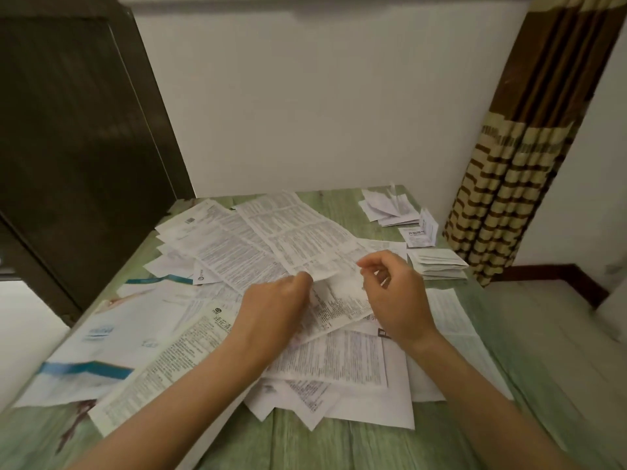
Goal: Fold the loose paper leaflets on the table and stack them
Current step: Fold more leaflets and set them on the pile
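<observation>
A heap of loose printed leaflets [237,252] covers the middle of the green table [339,439]. On top lies a long white leaflet [302,232] that runs from the far side toward me. My left hand [274,310] pinches its near edge between thumb and fingers. My right hand [393,293] hovers at the same edge on the right, fingers curled and thumb close to forefinger; whether it grips the paper is unclear. Folded leaflets [437,264] lie stacked at the right, with another folded pile [390,206] at the far right corner.
A large glossy sheet with blue bands [101,337] hangs over the table's left edge. A dark door [78,137] stands at the left, a white wall behind, and a striped brown curtain [509,178] at the right. Bare table shows at the near edge.
</observation>
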A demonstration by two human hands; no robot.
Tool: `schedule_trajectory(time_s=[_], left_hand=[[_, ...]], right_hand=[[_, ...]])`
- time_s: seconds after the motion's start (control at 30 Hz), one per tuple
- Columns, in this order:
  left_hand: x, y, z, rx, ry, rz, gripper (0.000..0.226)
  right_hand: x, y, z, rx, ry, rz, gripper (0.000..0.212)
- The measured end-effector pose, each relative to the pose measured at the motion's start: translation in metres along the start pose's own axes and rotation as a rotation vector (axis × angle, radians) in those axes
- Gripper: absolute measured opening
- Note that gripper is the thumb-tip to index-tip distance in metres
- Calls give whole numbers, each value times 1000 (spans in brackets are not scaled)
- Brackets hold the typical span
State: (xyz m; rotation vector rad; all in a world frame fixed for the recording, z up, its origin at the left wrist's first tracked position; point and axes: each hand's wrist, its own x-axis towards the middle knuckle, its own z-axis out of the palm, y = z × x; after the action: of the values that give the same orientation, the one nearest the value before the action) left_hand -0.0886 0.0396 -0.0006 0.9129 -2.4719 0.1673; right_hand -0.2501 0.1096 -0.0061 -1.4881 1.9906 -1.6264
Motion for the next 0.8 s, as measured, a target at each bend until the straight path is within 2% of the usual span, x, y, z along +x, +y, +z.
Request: schedule_trajectory(time_s=[0.07,0.1,0.17,0.23,0.33,0.43,0.5,0.67,0.8], left_hand=[[8,3,-9,-253,202,-146,8],[14,6,-15,-439,229,-279,11],[25,14,-24,-859,133,-532,11],[35,20,-19,-1112,-10,-671,10],[39,28,-2,-1251,-109,-780,11],[39,35,12,-1432,-134,-901,11],[39,37,18,-1563,-160,-957,11],[35,29,27,-1706,-193,-921,18],[34,21,31,-1789,-241,-931,33]], right_hand=[[4,-1,0,158,23,42,16],[5,1,-1,228,32,68,14],[4,4,-3,332,33,141,11],[5,9,-7,448,-8,237,9],[9,13,-15,555,-133,341,28],[9,13,-16,608,-191,404,9],[9,19,-15,569,-178,443,18],[10,23,-18,556,-182,485,22],[9,21,-16,465,-174,417,30]])
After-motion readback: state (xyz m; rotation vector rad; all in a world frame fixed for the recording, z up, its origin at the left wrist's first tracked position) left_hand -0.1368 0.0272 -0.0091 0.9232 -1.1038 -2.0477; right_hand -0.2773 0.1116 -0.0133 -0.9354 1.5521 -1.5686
